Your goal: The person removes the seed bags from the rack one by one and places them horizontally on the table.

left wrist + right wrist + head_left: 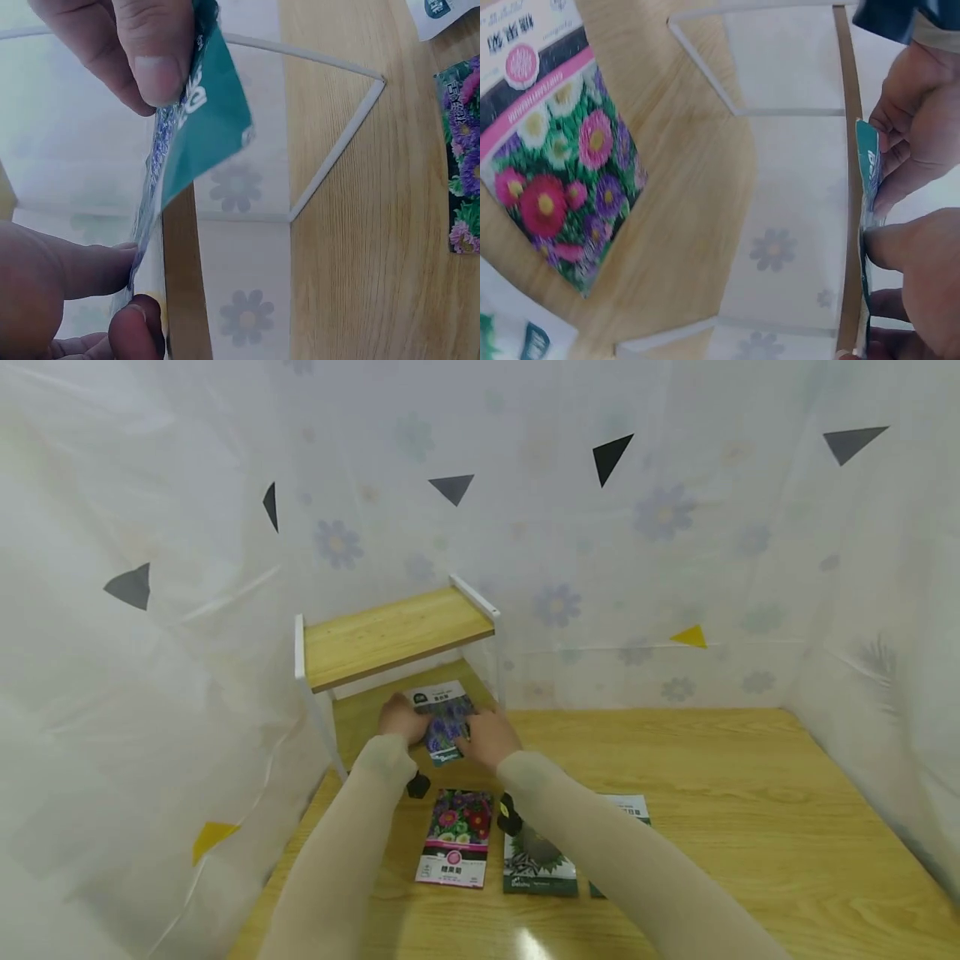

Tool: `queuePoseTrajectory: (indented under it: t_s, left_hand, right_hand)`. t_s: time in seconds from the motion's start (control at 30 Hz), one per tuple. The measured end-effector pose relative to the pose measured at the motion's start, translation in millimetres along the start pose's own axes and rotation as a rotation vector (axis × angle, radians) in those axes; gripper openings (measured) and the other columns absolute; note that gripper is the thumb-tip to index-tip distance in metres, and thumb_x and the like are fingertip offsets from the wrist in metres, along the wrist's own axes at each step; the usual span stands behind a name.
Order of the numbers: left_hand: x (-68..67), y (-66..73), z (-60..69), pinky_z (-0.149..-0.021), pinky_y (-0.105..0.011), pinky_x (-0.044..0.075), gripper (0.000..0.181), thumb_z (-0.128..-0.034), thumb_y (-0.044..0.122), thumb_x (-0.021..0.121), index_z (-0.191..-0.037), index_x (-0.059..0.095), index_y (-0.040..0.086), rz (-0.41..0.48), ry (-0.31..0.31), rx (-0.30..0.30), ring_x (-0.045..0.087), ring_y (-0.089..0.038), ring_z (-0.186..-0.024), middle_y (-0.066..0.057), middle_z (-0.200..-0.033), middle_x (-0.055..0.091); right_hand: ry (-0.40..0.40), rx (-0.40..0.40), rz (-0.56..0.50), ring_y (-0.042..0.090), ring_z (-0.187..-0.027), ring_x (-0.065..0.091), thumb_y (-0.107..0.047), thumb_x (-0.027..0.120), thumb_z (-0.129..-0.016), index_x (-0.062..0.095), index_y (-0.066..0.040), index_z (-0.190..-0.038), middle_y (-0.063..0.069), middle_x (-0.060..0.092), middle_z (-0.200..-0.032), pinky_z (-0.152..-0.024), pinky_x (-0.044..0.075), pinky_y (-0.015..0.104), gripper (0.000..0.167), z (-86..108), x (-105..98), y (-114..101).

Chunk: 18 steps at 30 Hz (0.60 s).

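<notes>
Both hands hold one seed packet (447, 718) with blue-purple flowers, a white top and a green bottom strip. It is in front of the small wooden shelf's (397, 639) upper board. My left hand (403, 720) pinches the packet's left edge, and my right hand (491, 739) grips its right edge. Seen nearly edge-on in the left wrist view, the packet's teal end (214, 124) bends away from the fingers. The right wrist view also shows the packet (868, 165) edge-on, with thumbs and fingers on it.
Below the hands lies a seed packet of pink and red flowers (453, 839). To its right lie a green-and-white packet (538, 868) and another packet (633, 806), partly covered by the right arm. The shelf has white side frames. Patterned white sheeting (555, 543) surrounds the wooden table (750, 810).
</notes>
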<state>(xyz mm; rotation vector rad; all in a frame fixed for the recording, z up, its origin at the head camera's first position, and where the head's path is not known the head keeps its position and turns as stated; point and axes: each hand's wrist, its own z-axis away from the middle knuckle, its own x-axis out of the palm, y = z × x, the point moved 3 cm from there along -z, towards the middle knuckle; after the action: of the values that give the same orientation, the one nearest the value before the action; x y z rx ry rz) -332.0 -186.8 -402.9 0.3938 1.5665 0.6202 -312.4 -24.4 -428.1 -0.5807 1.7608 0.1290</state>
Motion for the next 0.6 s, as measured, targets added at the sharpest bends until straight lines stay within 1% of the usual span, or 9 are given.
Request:
queuePoseTrajectory:
  t_s: [0.07, 0.1, 0.2, 0.3, 0.37, 0.4, 0.47, 0.53, 0.6]
  left_hand:
    - [-1.0, -1.0, 3.3, -0.083, -0.046, 0.05, 0.06, -0.0892, 0.023, 0.066, -0.13, 0.041, -0.012, -0.015, 0.024, 0.037, 0.057, -0.036, -0.102, -0.027, -0.114, 0.055]
    - [-1.3, -1.5, 5.2, -0.085, -0.046, 0.05, 0.061, -0.0893, 0.023, 0.065, -0.132, 0.04, -0.012, -0.015, 0.029, 0.049, 0.056, -0.037, -0.104, -0.028, -0.117, 0.054]
    - [-2.5, -3.7, 8.9, -0.091, -0.048, 0.048, 0.067, -0.09, 0.026, 0.066, -0.136, 0.036, -0.014, -0.01, 0.037, 0.083, 0.053, -0.041, -0.112, -0.031, -0.125, 0.051]
    - [-3.1, -6.3, 15.9, -0.092, -0.049, 0.047, 0.066, -0.0921, 0.026, 0.065, -0.138, 0.034, -0.011, 0.084, 0.034, 0.091, 0.053, -0.04, -0.113, -0.029, -0.126, 0.05]
    - [-3.2, -9.1, 20.9, -0.081, -0.045, 0.051, 0.063, -0.0926, 0.028, 0.065, -0.136, 0.036, -0.007, 0.15, 0.042, 0.096, 0.058, -0.034, -0.099, -0.024, -0.116, 0.055]
    - [-3.3, -9.8, 24.9, -0.073, -0.042, 0.051, 0.06, -0.0927, 0.028, 0.065, -0.135, 0.037, -0.004, 0.187, 0.051, 0.098, 0.06, -0.029, -0.088, -0.02, -0.107, 0.057]
    - [-3.9, -11.4, 33.6, -0.06, -0.036, 0.046, 0.057, -0.0932, 0.028, 0.065, -0.134, 0.037, -0.001, 0.24, 0.07, 0.105, 0.055, -0.022, -0.068, -0.014, -0.09, 0.057]
    - [-4.4, -11.3, 42.7, -0.055, -0.033, 0.042, 0.055, -0.0928, 0.027, 0.066, -0.132, 0.038, 0.0, 0.271, 0.101, 0.124, 0.05, -0.018, -0.057, -0.01, -0.078, 0.055]
    - [-4.4, -10.0, 51.9, -0.053, -0.032, 0.041, 0.053, -0.0921, 0.024, 0.067, -0.13, 0.039, 0.001, 0.298, 0.131, 0.144, 0.049, -0.017, -0.053, -0.008, -0.073, 0.054]
  right_hand:
    - [0.028, 0.015, -0.069, 0.028, -0.115, 0.057, -0.037, 0.067, -0.09, 0.07, -0.004, -0.112, 0.01, 0.069, -0.111, -0.11, 0.027, 0.044, 0.04, 1.5, 2, 3]
    - [0.041, 0.022, -0.097, 0.028, -0.114, 0.057, -0.037, 0.068, -0.089, 0.069, -0.004, -0.114, 0.011, 0.068, -0.113, -0.111, 0.026, 0.045, 0.041, 2.3, 3, 5]
    - [0.058, 0.067, -0.199, 0.028, -0.113, 0.058, -0.037, 0.07, -0.088, 0.064, -0.002, -0.122, 0.012, 0.064, -0.119, -0.109, 0.032, 0.044, 0.049, 6.8, 5, 9]
    - [0.077, 0.097, -0.307, 0.03, -0.111, 0.058, -0.034, 0.072, -0.086, 0.059, -0.001, -0.127, 0.014, 0.063, -0.12, -0.099, 0.044, 0.043, 0.054, 12.5, 2, 12]
    - [0.088, 0.104, -0.376, 0.029, -0.108, 0.058, -0.032, 0.074, -0.086, 0.058, 0.0, -0.128, 0.013, 0.063, -0.118, -0.093, 0.048, 0.042, 0.056, 17.2, -2, 13]
    - [0.095, 0.102, -0.404, 0.029, -0.107, 0.058, -0.031, 0.074, -0.085, 0.057, 0.0, -0.128, 0.013, 0.063, -0.117, -0.091, 0.048, 0.042, 0.056, 19.6, -5, 13]
    - [0.097, 0.094, -0.443, 0.028, -0.105, 0.057, -0.03, 0.075, -0.085, 0.056, -0.001, -0.13, 0.011, 0.063, -0.115, -0.09, 0.049, 0.042, 0.057, 24.5, -10, 14]
    - [0.092, 0.096, -0.466, 0.028, -0.111, 0.055, -0.031, 0.076, -0.084, 0.053, -0.003, -0.134, 0.011, 0.06, -0.121, -0.094, 0.046, 0.042, 0.061, 30.4, -14, 15]
    - [0.085, 0.091, -0.482, 0.03, -0.118, 0.052, -0.031, 0.076, -0.084, 0.048, -0.003, -0.138, 0.013, 0.056, -0.129, -0.098, 0.044, 0.043, 0.067, 36.8, -18, 17]
